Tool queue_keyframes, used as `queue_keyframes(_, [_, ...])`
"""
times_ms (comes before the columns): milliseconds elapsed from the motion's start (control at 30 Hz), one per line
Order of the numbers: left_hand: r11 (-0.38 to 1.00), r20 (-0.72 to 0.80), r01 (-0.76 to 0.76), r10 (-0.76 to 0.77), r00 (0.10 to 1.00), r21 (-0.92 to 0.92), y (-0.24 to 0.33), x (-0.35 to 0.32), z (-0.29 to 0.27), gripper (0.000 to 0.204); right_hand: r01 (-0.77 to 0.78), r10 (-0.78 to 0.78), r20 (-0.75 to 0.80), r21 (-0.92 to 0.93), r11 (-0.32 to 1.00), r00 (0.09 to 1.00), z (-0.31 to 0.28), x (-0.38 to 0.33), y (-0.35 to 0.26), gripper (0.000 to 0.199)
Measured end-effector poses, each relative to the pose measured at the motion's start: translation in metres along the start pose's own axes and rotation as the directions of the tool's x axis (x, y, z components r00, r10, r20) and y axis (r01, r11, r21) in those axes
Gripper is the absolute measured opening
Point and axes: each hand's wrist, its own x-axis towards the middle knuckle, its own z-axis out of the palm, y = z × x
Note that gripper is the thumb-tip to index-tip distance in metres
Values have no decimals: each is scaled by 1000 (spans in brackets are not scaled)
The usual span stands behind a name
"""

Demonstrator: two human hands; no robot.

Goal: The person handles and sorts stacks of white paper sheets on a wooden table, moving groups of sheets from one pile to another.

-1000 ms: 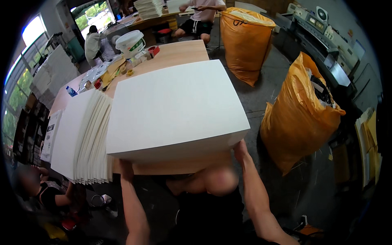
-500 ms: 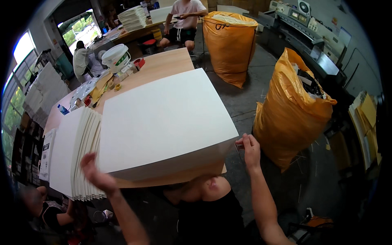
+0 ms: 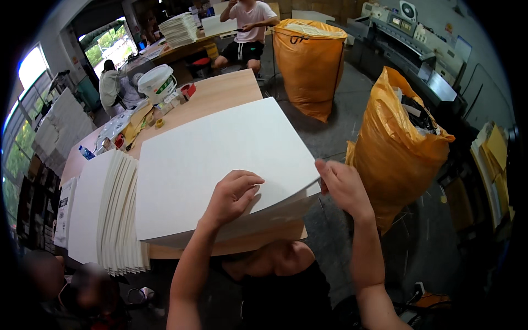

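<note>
A tall stack of large white paper sheets (image 3: pixel 209 170) lies on the wooden table in front of me. At its near right corner my right hand (image 3: pixel 346 187) pinches the edge of the top sheet, and that corner bows up with a gap under it. My left hand (image 3: pixel 234 195) is over the near part of the stack, fingers loosely curled and thumb apart, with nothing in it. Whether it touches the paper is hard to tell. Left of the stack sits a fanned pile of white folded sheets (image 3: pixel 104 209).
On the table (image 3: pixel 225 88) beyond stand a white bucket (image 3: pixel 157 83), a red tape roll (image 3: pixel 188 91) and small items. Two orange sacks (image 3: pixel 393 148) stand on the floor at right. A person (image 3: pixel 250 27) sits at the back; another is at the lower left.
My left hand has moved right, from beside the fanned pile to over the big stack. The right hand has closed on the corner, and the sheet there has lifted.
</note>
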Motion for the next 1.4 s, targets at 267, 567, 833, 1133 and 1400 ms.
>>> queue_keyframes(267, [985,39,-135,131,991,104,13,4,-3,44,-165,176,83,834,526,981,36,17,-16,32])
queue_keyframes(567, [997,94,-73,73,993,-4,3,3,-10,57,-194,148,141,873,447,979,31,20,-18,34])
queue_keyframes(833, [985,77,-160,156,985,59,7,6,-7,47,24,63,-115,627,779,991,45,29,-19,37])
queue_keyframes(1133, [986,58,-161,158,986,48,9,3,-6,50,-145,83,120,867,476,989,37,25,-18,35])
queue_keyframes(1400, [991,-121,-135,135,984,3,19,5,3,40,90,-3,-170,506,858,985,49,30,-22,35])
